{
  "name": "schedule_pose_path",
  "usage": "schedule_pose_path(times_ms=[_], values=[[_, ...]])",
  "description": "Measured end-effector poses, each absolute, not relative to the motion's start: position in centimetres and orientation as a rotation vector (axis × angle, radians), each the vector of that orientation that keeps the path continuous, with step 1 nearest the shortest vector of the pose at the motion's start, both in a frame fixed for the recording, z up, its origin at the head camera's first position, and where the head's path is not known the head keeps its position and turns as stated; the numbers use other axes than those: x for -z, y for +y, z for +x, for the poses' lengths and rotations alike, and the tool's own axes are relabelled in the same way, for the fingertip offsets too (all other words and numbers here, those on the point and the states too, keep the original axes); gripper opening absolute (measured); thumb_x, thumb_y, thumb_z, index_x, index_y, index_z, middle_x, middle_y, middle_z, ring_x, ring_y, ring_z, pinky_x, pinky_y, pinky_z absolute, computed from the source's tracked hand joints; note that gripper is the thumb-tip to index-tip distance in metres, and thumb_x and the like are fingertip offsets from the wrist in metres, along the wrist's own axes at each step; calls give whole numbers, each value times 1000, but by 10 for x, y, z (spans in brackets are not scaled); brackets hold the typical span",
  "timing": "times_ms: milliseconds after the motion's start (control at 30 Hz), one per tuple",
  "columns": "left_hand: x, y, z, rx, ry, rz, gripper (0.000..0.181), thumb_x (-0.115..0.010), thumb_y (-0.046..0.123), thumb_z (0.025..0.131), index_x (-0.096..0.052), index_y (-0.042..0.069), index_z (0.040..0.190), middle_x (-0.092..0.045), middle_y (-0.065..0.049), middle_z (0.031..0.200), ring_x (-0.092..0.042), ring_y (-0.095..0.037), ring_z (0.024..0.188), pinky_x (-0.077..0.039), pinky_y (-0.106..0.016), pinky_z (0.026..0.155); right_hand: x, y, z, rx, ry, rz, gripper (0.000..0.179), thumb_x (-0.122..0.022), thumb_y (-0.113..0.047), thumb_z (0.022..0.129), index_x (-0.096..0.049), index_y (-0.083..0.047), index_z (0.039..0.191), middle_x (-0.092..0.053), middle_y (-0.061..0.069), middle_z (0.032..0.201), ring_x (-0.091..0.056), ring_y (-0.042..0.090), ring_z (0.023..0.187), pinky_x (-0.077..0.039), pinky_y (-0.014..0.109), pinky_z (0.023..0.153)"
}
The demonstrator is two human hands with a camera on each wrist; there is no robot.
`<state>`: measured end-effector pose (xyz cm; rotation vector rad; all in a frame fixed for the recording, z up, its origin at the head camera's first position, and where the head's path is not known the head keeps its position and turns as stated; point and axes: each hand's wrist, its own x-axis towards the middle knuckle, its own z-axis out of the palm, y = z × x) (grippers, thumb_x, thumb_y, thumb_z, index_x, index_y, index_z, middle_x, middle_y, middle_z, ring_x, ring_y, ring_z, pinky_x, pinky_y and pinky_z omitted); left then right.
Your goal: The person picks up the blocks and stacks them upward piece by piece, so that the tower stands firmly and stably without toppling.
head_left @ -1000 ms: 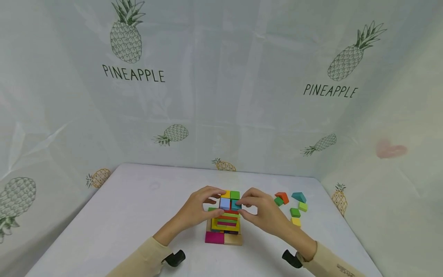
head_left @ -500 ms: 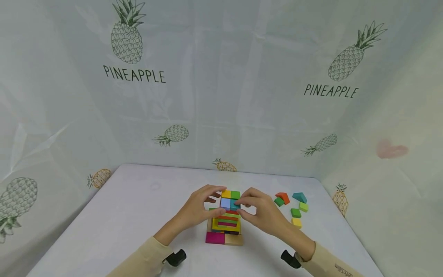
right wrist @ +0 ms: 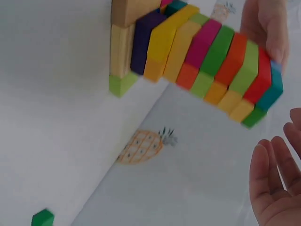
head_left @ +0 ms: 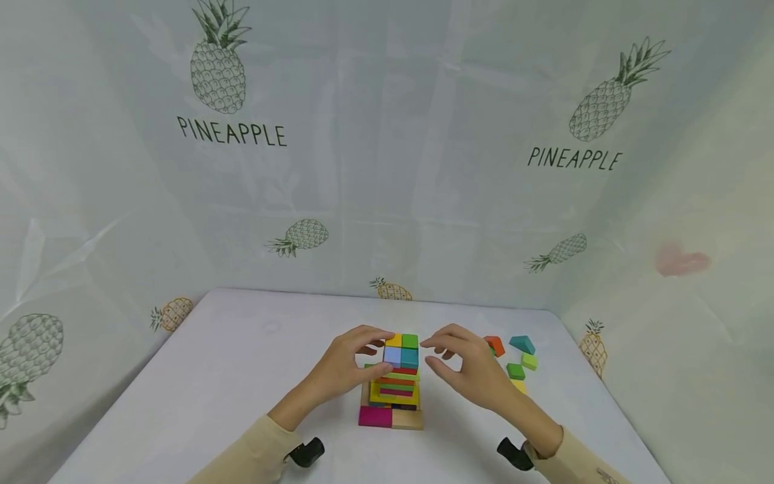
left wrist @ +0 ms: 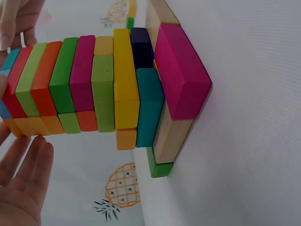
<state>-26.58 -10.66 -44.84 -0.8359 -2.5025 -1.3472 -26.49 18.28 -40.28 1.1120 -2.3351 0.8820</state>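
Observation:
A tall tower of coloured wooden blocks (head_left: 399, 386) stands mid-table on a wider base that includes a magenta block (left wrist: 181, 70). On its top layer, a light blue block (head_left: 392, 356) and a teal block (head_left: 409, 357) sit in front of a yellow block (head_left: 394, 340) and a green block (head_left: 410, 341). My left hand (head_left: 341, 359) grips the top from the left, thumb at the blue block's front and index finger at the yellow one behind. To the right, my right hand (head_left: 474, 366) is apart from the tower, fingers loosely bent around nothing.
Loose blocks lie on the white table (head_left: 290, 323) right of the tower: an orange-red one (head_left: 495, 345), a teal wedge (head_left: 523, 344), a light green one (head_left: 529, 361), a green one (head_left: 516, 371) and a partly hidden yellow one (head_left: 518, 386). A pineapple-print cloth (head_left: 393, 168) hangs behind.
My right hand has let go of the teal block and drawn back to the right, with thumb and fingers spreading apart. The left hand stays at the tower's top.

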Motion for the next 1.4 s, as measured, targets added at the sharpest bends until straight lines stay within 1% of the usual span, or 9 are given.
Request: schedule_pose_path(times_ms=[133,367,667,833,933,1000,1100,1233,1400], values=[[449,-106,-266,1332,-2509,-821,55,-83,45,93,-64,32,143,-63,14,136,-67,-10,116,-59,-32,99,406,209,-277,-821,-2352,1011,32,-87,-2,87,-79,-16,115,-70,-8,107,-69,15,88,-63,27,73],[450,-107,-267,1338,-2495,-833,55,-82,46,93,-64,33,143,-63,15,135,-68,-13,116,-60,-38,99,436,264,-312,-747,-2428,957,36,-86,6,82,-77,-4,116,-70,4,103,-68,25,80,-62,32,66],[450,-107,-266,1348,-2507,-815,56,-83,45,92,-64,33,144,-64,15,135,-67,-12,116,-59,-34,100,472,297,-347,-694,-2753,754,38,-84,-1,86,-74,4,122,-68,12,100,-59,27,84,-50,24,68],[452,-106,-267,1347,-2508,-812,56,-83,45,92,-64,34,144,-64,15,135,-67,-11,116,-59,-32,100,483,300,-355,-666,-2824,661,39,-82,-2,87,-74,2,125,-71,13,110,-67,29,96,-61,38,83],[452,-106,-267,1349,-2504,-806,56,-83,45,92,-64,34,144,-64,15,135,-68,-13,117,-59,-34,100,485,298,-355,-620,-2830,658,38,-81,-2,87,-74,0,124,-72,15,121,-70,33,109,-60,50,95],[452,-106,-267,1352,-2499,-804,56,-84,44,92,-64,34,144,-64,14,134,-69,-16,116,-60,-37,100,485,296,-354,-599,-2818,677,37,-82,-1,86,-75,-2,122,-72,16,126,-70,36,114,-58,53,99],[452,-106,-267,1363,-2497,-802,56,-84,43,92,-64,33,144,-64,13,134,-70,-23,117,-60,-41,100,483,293,-351,-610,-2787,747,36,-84,2,84,-76,-2,119,-72,17,126,-70,36,110,-60,52,95],[452,-106,-267,1380,-2501,-798,57,-84,43,92,-64,32,144,-64,11,136,-70,-29,118,-60,-43,100,482,289,-349,-629,-2786,774,37,-86,1,83,-75,-2,117,-71,14,118,-69,29,99,-62,45,86],[451,-106,-266,1358,-2494,-813,57,-83,43,93,-64,31,145,-64,11,135,-69,-22,117,-60,-37,99,485,286,-351,-629,-2854,649,38,-88,-6,84,-73,3,118,-71,12,109,-66,22,93,-60,41,82]])
